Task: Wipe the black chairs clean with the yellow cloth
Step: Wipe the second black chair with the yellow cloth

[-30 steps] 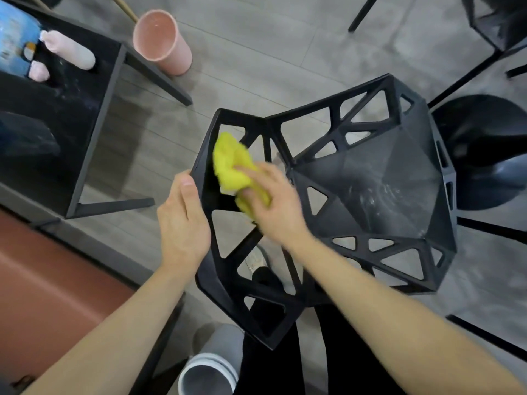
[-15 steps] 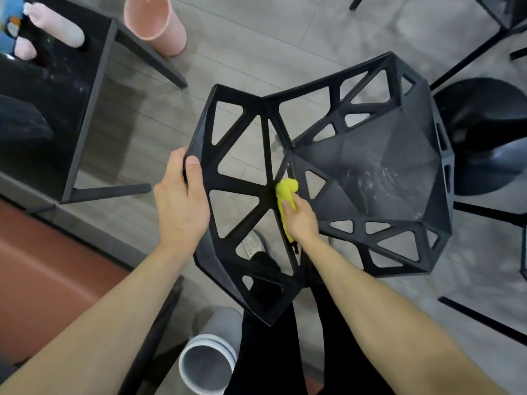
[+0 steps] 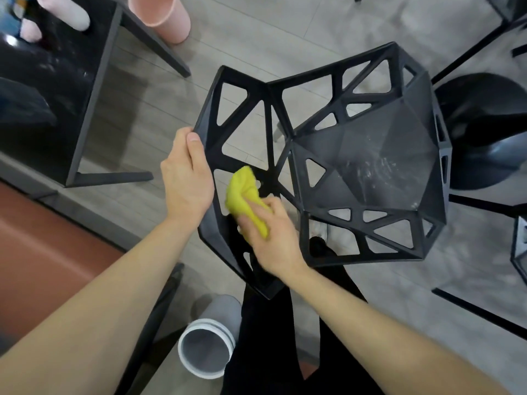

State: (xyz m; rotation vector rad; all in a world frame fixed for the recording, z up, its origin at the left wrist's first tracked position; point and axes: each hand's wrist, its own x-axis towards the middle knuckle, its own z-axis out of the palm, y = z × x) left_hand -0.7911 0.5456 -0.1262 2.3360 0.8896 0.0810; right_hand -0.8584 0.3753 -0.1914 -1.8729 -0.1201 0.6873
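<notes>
A black chair (image 3: 368, 155) with triangular cut-outs fills the middle of the head view, its seat carrying pale smears. My left hand (image 3: 186, 175) grips the left edge of the chair's backrest, thumb on top. My right hand (image 3: 271, 238) holds a bunched yellow cloth (image 3: 245, 195) and presses it against a lower strut of the backrest, close to my left hand. Part of the cloth is hidden under my fingers.
A black table (image 3: 51, 81) stands at the left with pink objects (image 3: 65, 12) on it. A pink bin (image 3: 159, 15) is at the top, a grey bin (image 3: 205, 349) near my legs. A second black chair (image 3: 484, 129) stands at the right, and other chair legs cross the floor there.
My right hand has swept the cloth from the backrest's upper left down to its centre, then left and lower toward my left hand. My left hand keeps its grip.
</notes>
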